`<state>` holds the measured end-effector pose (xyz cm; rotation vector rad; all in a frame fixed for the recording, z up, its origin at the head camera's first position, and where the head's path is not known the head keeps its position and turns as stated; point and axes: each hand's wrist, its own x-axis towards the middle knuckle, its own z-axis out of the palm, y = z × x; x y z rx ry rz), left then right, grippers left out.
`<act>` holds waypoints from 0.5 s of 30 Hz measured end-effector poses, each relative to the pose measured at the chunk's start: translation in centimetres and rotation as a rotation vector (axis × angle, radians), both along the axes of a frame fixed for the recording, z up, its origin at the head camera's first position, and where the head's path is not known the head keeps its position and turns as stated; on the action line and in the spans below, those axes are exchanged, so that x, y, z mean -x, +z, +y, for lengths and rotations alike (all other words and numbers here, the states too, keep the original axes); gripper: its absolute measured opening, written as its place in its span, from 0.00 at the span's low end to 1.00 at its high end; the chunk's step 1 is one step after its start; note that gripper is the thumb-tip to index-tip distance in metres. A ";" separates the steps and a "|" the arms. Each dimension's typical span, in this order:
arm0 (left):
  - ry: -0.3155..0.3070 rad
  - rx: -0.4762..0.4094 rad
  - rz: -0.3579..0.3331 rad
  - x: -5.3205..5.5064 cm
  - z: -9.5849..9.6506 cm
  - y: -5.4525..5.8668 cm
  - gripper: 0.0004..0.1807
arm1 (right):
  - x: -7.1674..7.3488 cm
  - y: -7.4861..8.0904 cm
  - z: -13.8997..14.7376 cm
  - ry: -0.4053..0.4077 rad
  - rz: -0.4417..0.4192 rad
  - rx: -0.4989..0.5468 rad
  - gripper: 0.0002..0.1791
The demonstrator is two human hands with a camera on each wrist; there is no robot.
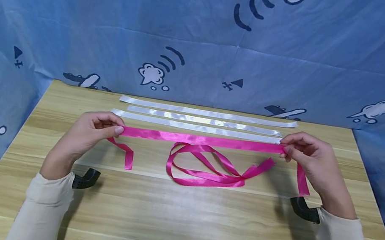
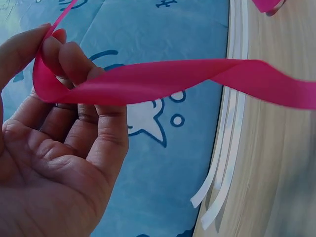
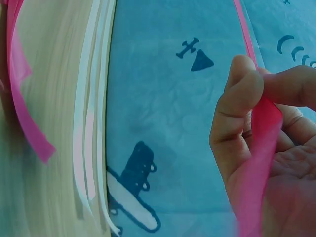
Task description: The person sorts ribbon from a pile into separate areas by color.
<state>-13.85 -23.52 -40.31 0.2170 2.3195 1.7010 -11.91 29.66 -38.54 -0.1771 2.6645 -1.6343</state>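
Observation:
A bright pink satin ribbon (image 1: 197,139) is stretched nearly level between both hands, above the table. My left hand (image 1: 92,130) pinches it between thumb and fingers near one end, and a short creased tail hangs below. In the left wrist view that tail of ribbon (image 2: 163,81) twists across the palm side of the fingers. My right hand (image 1: 310,162) pinches the other side between thumb and forefinger; a tail of ribbon (image 3: 261,158) drops past the palm. Beneath the stretched part lies a looped bundle of pink ribbon (image 1: 205,178) on the table.
Three white ribbon strips (image 1: 202,128) lie side by side along the back of the wooden table (image 1: 173,228). A blue patterned cloth (image 1: 202,66) rises behind the table and along its sides. A black wrist piece (image 1: 86,179) sticks out at each cuff.

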 end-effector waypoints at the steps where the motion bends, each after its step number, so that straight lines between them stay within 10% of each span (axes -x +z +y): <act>1: 0.006 -0.003 0.003 0.0 -0.1 0.0 0.03 | 0.0 0.0 0.1 -0.017 -0.003 -0.019 0.08; 15: 0.113 -0.065 0.015 -0.8 -3.0 0.2 0.07 | -0.2 -0.1 2.3 -0.124 0.011 -0.069 0.06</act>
